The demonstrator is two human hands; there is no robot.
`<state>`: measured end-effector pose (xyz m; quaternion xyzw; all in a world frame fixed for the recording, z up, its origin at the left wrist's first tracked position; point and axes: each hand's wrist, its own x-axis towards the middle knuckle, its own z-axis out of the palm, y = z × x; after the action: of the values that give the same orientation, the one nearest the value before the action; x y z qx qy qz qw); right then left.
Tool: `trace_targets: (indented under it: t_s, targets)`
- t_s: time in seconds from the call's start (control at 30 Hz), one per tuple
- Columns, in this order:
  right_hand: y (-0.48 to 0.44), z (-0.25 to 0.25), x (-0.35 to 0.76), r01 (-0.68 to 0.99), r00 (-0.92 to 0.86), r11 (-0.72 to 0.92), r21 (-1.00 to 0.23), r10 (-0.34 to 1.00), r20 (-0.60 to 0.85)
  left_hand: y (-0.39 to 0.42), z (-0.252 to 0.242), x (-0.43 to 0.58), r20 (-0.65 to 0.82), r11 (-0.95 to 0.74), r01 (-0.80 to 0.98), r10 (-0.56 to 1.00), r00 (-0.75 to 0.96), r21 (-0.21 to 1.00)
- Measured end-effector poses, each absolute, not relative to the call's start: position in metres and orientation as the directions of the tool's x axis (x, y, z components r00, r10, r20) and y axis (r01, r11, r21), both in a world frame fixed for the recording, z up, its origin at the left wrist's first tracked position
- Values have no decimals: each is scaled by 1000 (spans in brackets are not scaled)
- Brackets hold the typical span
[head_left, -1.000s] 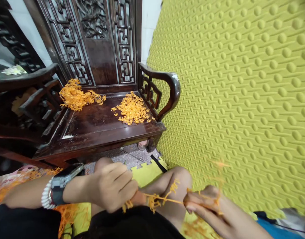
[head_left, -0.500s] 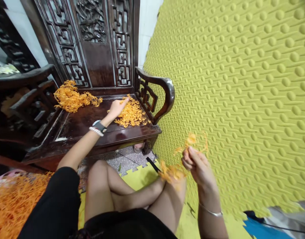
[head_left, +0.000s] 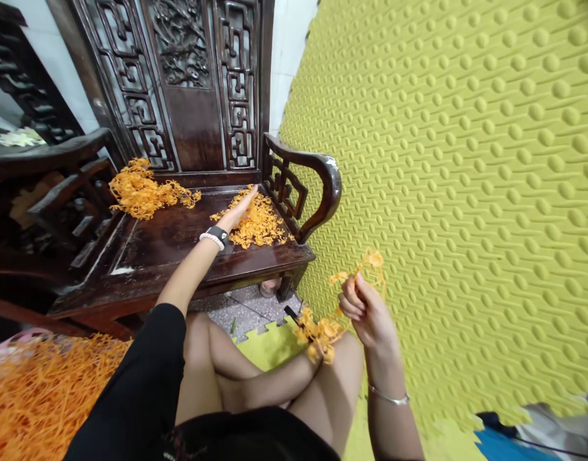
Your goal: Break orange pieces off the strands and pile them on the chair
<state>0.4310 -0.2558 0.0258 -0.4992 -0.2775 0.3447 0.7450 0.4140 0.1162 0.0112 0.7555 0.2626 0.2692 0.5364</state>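
My left hand [head_left: 238, 210] reaches out over the dark wooden chair seat [head_left: 179, 240], fingers spread flat on the right pile of small orange pieces [head_left: 258, 221]. It holds nothing that I can see. My right hand [head_left: 366, 312] is raised above my right knee and pinches an orange plastic strip [head_left: 339, 301]. The strip's tangled end hangs down to my knee. A second, bigger orange heap [head_left: 140, 190] lies at the back left of the seat.
A yellow-green foam mat with raised dots [head_left: 457, 192] stands against the wall on the right. A mass of orange strips [head_left: 39, 397] fills the floor at lower left. The chair's curved armrest [head_left: 318, 186] juts out beside the right pile.
My left hand let go of the strip, reached out to the chair seat and now lies on the right pile. My right hand lifted the strip up from my lap.
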Motion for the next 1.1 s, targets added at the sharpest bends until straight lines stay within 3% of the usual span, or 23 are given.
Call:
trace_targets:
  t_s: [0.3, 0.37, 0.47, 0.57, 0.77, 0.93, 1.1]
  targets:
    - [-239, 33, 419, -255, 648, 325, -911, 757, 89, 81, 29, 388, 215, -466, 69, 529, 821, 882]
    - [-231, 38, 413, -256, 654, 334, -907, 751, 92, 50, 30, 372, 220, -442, -33, 378, 899, 896]
    - [-218, 43, 402, -213, 665, 338, -917, 737, 117, -9, 23, 343, 212, -281, -210, -24, 977, 937]
    - [-214, 48, 391, -158, 695, 368, -916, 700, 161, -59, 13, 316, 197, -317, -252, -195, 961, 915]
    - [-243, 58, 389, -198, 656, 278, -940, 750, 84, -80, 13, 276, -60, -440, -42, -216, 975, 897]
    - [-265, 54, 396, -282, 610, 182, -942, 792, -30, -76, 34, 250, -21, -500, -94, -219, 975, 861]
    - [-265, 35, 389, -127, 667, 214, -969, 741, 76, -78, 43, 234, 71, -562, -86, -49, 996, 823]
